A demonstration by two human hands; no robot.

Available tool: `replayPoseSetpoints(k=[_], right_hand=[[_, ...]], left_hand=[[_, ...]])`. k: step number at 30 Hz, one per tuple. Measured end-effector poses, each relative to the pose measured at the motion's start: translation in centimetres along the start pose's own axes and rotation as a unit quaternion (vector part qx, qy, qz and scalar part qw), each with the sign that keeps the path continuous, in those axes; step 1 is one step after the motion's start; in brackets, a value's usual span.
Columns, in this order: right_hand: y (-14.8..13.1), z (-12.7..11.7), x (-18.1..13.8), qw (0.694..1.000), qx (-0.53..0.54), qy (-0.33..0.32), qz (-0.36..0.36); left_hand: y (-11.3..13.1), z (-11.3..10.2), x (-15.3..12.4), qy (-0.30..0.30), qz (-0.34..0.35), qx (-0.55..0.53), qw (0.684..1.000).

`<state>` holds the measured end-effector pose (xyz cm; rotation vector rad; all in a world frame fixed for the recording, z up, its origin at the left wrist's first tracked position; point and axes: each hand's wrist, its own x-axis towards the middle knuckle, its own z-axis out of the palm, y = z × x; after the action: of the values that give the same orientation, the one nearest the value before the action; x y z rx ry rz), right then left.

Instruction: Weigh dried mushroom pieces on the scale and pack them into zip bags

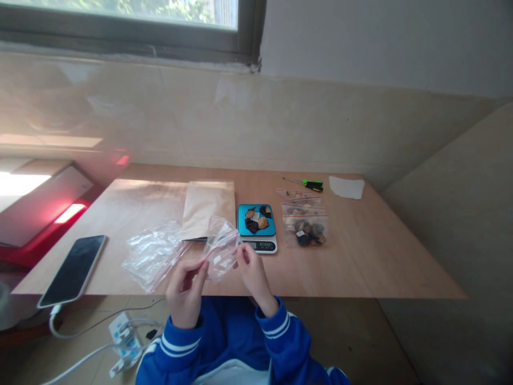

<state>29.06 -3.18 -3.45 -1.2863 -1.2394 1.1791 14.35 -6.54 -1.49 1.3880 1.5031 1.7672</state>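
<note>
Between my two hands is a clear zip bag (221, 256) with a red seal line and a small white label. My left hand (186, 289) pinches its left end, and my right hand (253, 270) pinches the right end. Just beyond it stands a digital kitchen scale (273, 247) with a blue top, bearing several dark and tan dried pieces (252, 223). A brown paper bag (209, 206) lies behind the held bag. Flat clear zip bags (150, 254) lie to the left of my left hand. Filled zip bags (308, 231) with similar pieces overlap right of the scale.
A smartphone (74, 267) with a white charging cable lies at the table's left edge. Behind the filled bags are a screwdriver (294, 181), a green-and-black handled tool (313, 185) and a white paper piece (347, 187). A power strip (126, 339) is below the table.
</note>
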Motion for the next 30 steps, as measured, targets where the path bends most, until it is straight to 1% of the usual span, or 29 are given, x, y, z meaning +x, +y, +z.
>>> replayPoseSetpoints(k=[2,3,5,7,8,9,10,12,14,16,19,23,28,30], right_hand=[[0.2,-0.9,0.0,1.0,-0.02,-0.004,0.013],[0.0,-1.3,-0.1,0.999,-0.031,-0.028,0.013],[-0.5,-2.1,-0.6,0.992,-0.045,-0.116,0.007],[-1.1,-2.6,-1.3,0.978,-0.046,-0.205,0.003],[-1.3,-2.7,-1.6,0.972,-0.05,-0.229,0.002],[-1.4,-2.8,-1.8,0.971,-0.059,-0.233,0.001],[-1.4,-2.7,-1.9,0.973,-0.072,-0.217,-0.004],[-1.0,-2.4,-1.7,0.981,-0.116,-0.152,-0.036],[-0.3,-1.7,-0.9,0.977,-0.172,-0.094,-0.079],[0.5,-0.8,0.1,0.966,-0.224,-0.072,-0.11],[1.2,0.8,1.7,0.95,-0.273,-0.089,-0.119],[1.1,2.9,3.3,0.938,-0.289,-0.134,-0.136],[0.6,4.7,4.7,0.911,-0.318,-0.226,-0.134],[0.3,5.2,5.1,0.905,-0.318,-0.249,-0.133]], left_hand=[[0.5,-0.3,0.4,0.099,0.002,0.012,0.995],[0.6,-0.4,0.6,0.134,0.001,0.019,0.991],[0.7,-0.9,1.0,0.161,-0.007,0.036,0.986],[0.6,-1.3,1.4,0.165,-0.01,0.05,0.985],[0.4,-1.5,1.5,0.16,-0.012,0.053,0.986],[0.3,-1.7,1.6,0.154,-0.012,0.053,0.987],[0.2,-1.9,1.7,0.151,-0.012,0.051,0.987],[0.0,-2.3,1.8,0.148,-0.016,0.043,0.988],[0.0,-2.5,1.8,0.151,-0.019,0.036,0.988],[0.0,-2.6,1.8,0.148,-0.021,0.029,0.988],[0.0,-2.7,1.7,0.138,-0.023,0.022,0.99],[0.0,-2.8,1.6,0.126,-0.025,0.017,0.992],[-0.1,-3.0,1.6,0.12,-0.029,-0.001,0.992],[-0.1,-3.1,1.6,0.115,-0.029,-0.004,0.993]])
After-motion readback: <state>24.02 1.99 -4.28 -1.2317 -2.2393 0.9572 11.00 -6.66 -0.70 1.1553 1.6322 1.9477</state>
